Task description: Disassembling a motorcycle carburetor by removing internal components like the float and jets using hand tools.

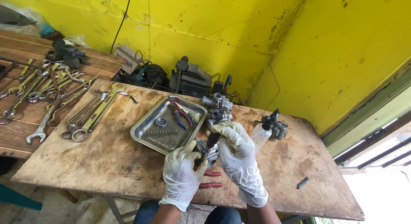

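Head view: hands point(212, 162) near table edge point(128, 193).

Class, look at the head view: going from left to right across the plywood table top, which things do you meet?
Wrenches → steel tray → left hand → right hand → spray bottle → small black piece near the right edge.

You stand in a repair workshop: spanners point(47, 93) line the bench's point(107, 159) left edge, pliers lie in a steel tray point(145, 132), engine parts point(217, 105) sit at its far edge.
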